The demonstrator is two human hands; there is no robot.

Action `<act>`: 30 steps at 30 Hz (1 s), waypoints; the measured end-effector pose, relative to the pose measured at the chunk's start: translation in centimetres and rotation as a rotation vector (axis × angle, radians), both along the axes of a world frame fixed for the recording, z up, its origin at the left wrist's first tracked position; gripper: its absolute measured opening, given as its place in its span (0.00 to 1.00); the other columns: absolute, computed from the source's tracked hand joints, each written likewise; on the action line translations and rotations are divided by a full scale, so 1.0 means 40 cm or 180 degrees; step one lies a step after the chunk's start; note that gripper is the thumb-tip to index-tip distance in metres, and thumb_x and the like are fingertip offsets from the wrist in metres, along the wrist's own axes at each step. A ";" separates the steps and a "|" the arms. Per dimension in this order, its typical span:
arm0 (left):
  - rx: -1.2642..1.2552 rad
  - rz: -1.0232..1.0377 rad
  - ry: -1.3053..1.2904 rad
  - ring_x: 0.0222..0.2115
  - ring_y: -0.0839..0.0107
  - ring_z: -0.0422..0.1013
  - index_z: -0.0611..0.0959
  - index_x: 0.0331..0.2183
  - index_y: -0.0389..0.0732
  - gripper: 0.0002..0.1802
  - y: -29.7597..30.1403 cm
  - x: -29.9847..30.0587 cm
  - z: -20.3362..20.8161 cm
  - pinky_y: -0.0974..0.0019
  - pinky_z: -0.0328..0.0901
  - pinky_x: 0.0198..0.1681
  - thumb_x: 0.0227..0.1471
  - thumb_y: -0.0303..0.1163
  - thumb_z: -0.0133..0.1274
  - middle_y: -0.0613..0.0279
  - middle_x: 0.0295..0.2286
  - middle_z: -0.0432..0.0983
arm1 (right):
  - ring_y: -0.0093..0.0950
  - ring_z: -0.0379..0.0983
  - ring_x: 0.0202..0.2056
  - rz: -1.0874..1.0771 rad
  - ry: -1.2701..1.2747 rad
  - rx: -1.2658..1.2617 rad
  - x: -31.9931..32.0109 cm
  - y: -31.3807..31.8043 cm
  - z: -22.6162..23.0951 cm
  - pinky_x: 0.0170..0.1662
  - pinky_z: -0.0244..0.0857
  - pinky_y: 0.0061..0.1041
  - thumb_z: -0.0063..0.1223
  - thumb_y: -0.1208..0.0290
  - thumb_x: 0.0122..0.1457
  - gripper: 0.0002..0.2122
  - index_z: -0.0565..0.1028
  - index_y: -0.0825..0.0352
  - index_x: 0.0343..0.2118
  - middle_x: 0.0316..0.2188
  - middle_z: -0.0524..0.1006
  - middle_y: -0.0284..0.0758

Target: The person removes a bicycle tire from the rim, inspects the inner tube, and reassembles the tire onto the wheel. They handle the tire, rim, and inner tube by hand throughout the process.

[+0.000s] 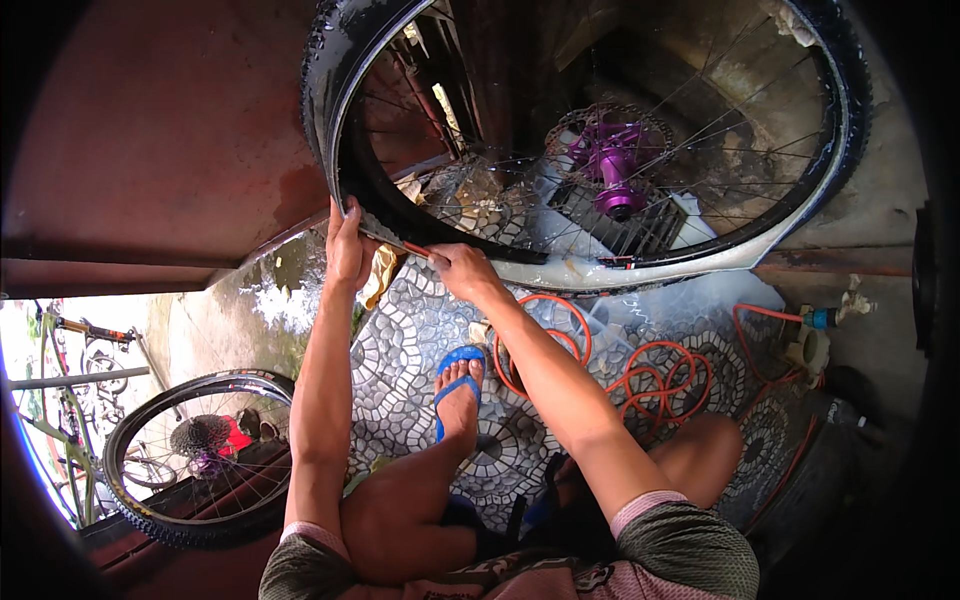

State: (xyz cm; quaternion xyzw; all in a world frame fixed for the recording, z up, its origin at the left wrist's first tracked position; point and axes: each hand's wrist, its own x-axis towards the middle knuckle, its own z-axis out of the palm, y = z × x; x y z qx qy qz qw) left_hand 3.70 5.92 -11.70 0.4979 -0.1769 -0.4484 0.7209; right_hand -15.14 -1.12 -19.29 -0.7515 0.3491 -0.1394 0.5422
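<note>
A bicycle wheel with a purple hub and a disc rotor stands in front of me. Along its lower side the tire's whitish, wet-looking inner face shows beside the black rim. My left hand grips the tire at the wheel's lower left, thumb along its edge. Closed around the orange-brown handle of a slim tool, my right hand is just below the rim. The tool points toward my left hand; its far end lies against the tire edge, and its kind is unclear.
A second wheel with a cassette leans at lower left, near a green bicycle frame. An orange hose coils over the pebble-mosaic floor to a tap at right. A drain grate lies behind the spokes. A reddish panel bounds the left.
</note>
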 end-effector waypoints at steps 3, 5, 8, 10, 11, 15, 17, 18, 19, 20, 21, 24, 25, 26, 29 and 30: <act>0.0247 0.0087 -0.0271 0.49 0.62 0.75 0.58 0.69 0.49 0.27 0.032 0.018 0.000 0.49 0.75 0.50 0.73 0.36 0.40 0.57 0.54 0.71 | 0.48 0.79 0.46 0.0293 -0.0187 0.0037 0.103 -0.005 0.129 0.50 0.73 0.42 0.49 0.60 0.68 0.14 0.81 0.56 0.51 0.43 0.83 0.45; 0.0511 0.0116 -0.0422 0.48 0.62 0.76 0.59 0.68 0.49 0.27 0.066 0.061 -0.022 0.49 0.76 0.48 0.72 0.37 0.42 0.57 0.54 0.72 | 0.48 0.80 0.45 0.0312 -0.0724 -0.0027 0.156 0.003 0.189 0.49 0.73 0.43 0.48 0.60 0.69 0.14 0.81 0.55 0.51 0.43 0.83 0.45; 0.0109 0.0074 -0.0073 0.46 0.60 0.77 0.60 0.67 0.49 0.25 0.017 -0.001 0.010 0.48 0.77 0.46 0.72 0.36 0.41 0.58 0.53 0.73 | 0.50 0.81 0.40 0.0370 0.0173 -0.0049 0.056 -0.009 0.067 0.45 0.76 0.45 0.46 0.61 0.70 0.13 0.81 0.56 0.48 0.39 0.83 0.46; 0.0012 0.0260 0.0239 0.48 0.60 0.77 0.61 0.67 0.50 0.25 0.025 -0.001 0.001 0.46 0.76 0.47 0.72 0.36 0.41 0.58 0.54 0.73 | 0.50 0.81 0.40 0.0464 0.0343 -0.0267 0.024 -0.012 0.083 0.45 0.76 0.46 0.45 0.62 0.69 0.13 0.82 0.58 0.46 0.38 0.83 0.48; 0.0038 0.0209 0.0144 0.49 0.59 0.76 0.60 0.67 0.50 0.25 0.028 0.008 0.001 0.46 0.76 0.48 0.72 0.36 0.41 0.58 0.54 0.73 | 0.50 0.81 0.40 0.0486 0.0474 -0.0200 0.045 -0.021 0.092 0.45 0.76 0.46 0.46 0.62 0.69 0.13 0.82 0.58 0.46 0.38 0.83 0.48; 0.0181 -0.0059 -0.0062 0.49 0.59 0.76 0.60 0.68 0.50 0.26 0.041 0.049 -0.012 0.46 0.75 0.49 0.72 0.35 0.41 0.58 0.55 0.71 | 0.52 0.80 0.41 0.0367 0.0008 -0.0430 0.105 -0.035 0.153 0.45 0.75 0.48 0.46 0.63 0.68 0.12 0.82 0.60 0.42 0.37 0.83 0.49; 0.0227 -0.0014 -0.0050 0.48 0.59 0.76 0.60 0.67 0.50 0.26 0.055 0.052 -0.016 0.46 0.75 0.49 0.72 0.35 0.41 0.58 0.55 0.71 | 0.53 0.79 0.42 0.0420 -0.0021 -0.0196 0.095 -0.013 0.148 0.45 0.74 0.49 0.45 0.63 0.68 0.13 0.82 0.58 0.43 0.38 0.83 0.48; 0.0168 -0.0010 0.0018 0.48 0.59 0.76 0.61 0.67 0.50 0.26 0.020 0.018 -0.007 0.47 0.76 0.48 0.72 0.35 0.41 0.59 0.54 0.71 | 0.53 0.78 0.43 0.0279 -0.0033 -0.0287 0.063 -0.015 0.069 0.45 0.73 0.51 0.45 0.62 0.68 0.13 0.82 0.57 0.44 0.39 0.82 0.48; 0.0153 0.0046 0.0061 0.47 0.59 0.76 0.61 0.67 0.50 0.25 0.013 0.004 0.000 0.47 0.76 0.48 0.72 0.35 0.41 0.59 0.53 0.71 | 0.54 0.78 0.43 0.0277 0.0005 -0.0293 0.038 -0.015 0.031 0.45 0.73 0.51 0.46 0.61 0.68 0.13 0.82 0.57 0.45 0.40 0.82 0.48; 0.0169 0.0072 0.0019 0.46 0.60 0.77 0.61 0.66 0.50 0.25 0.015 0.011 0.000 0.48 0.76 0.47 0.72 0.35 0.42 0.59 0.52 0.72 | 0.54 0.78 0.43 0.0302 0.0029 -0.0285 0.028 -0.012 0.014 0.45 0.72 0.52 0.46 0.61 0.68 0.13 0.82 0.57 0.45 0.40 0.82 0.49; 0.0203 0.0120 -0.0019 0.45 0.61 0.77 0.62 0.66 0.50 0.24 0.025 0.024 -0.007 0.48 0.76 0.47 0.72 0.36 0.42 0.60 0.51 0.72 | 0.53 0.79 0.43 0.0282 0.0038 -0.0206 0.049 -0.011 0.043 0.45 0.72 0.48 0.46 0.60 0.68 0.14 0.82 0.57 0.47 0.39 0.82 0.49; 0.0198 0.0021 -0.0075 0.43 0.63 0.77 0.62 0.66 0.50 0.24 0.051 0.052 -0.033 0.49 0.77 0.46 0.72 0.37 0.42 0.59 0.48 0.73 | 0.53 0.79 0.41 0.0170 -0.0251 -0.0083 0.148 -0.007 0.160 0.42 0.71 0.47 0.47 0.60 0.68 0.14 0.82 0.59 0.46 0.37 0.81 0.51; 0.0203 0.0011 -0.0097 0.42 0.63 0.77 0.62 0.66 0.50 0.24 0.060 0.062 -0.040 0.48 0.77 0.46 0.72 0.37 0.42 0.59 0.47 0.73 | 0.53 0.79 0.41 0.0147 -0.0320 -0.0082 0.152 0.002 0.160 0.43 0.71 0.48 0.47 0.60 0.68 0.14 0.82 0.58 0.47 0.37 0.81 0.51; 0.0208 0.0002 -0.0120 0.42 0.63 0.77 0.62 0.66 0.50 0.25 0.071 0.074 -0.046 0.48 0.77 0.46 0.72 0.37 0.42 0.59 0.47 0.73 | 0.53 0.79 0.42 0.0124 -0.0390 -0.0080 0.152 0.014 0.163 0.44 0.72 0.48 0.47 0.60 0.68 0.14 0.81 0.57 0.48 0.38 0.81 0.50; 0.0077 0.0128 0.0260 0.43 0.62 0.77 0.63 0.65 0.50 0.24 0.010 -0.006 0.008 0.46 0.75 0.50 0.72 0.37 0.42 0.59 0.47 0.73 | 0.53 0.78 0.44 0.0113 0.0233 -0.0186 0.035 0.007 0.046 0.48 0.72 0.50 0.47 0.60 0.68 0.14 0.81 0.56 0.50 0.40 0.81 0.50; 0.0013 0.0243 0.0386 0.43 0.62 0.77 0.63 0.65 0.50 0.24 0.004 -0.009 0.007 0.46 0.75 0.50 0.72 0.37 0.42 0.59 0.47 0.73 | 0.53 0.78 0.45 0.0111 0.0321 -0.0154 0.042 0.000 0.059 0.49 0.72 0.50 0.46 0.60 0.68 0.14 0.82 0.57 0.48 0.40 0.82 0.49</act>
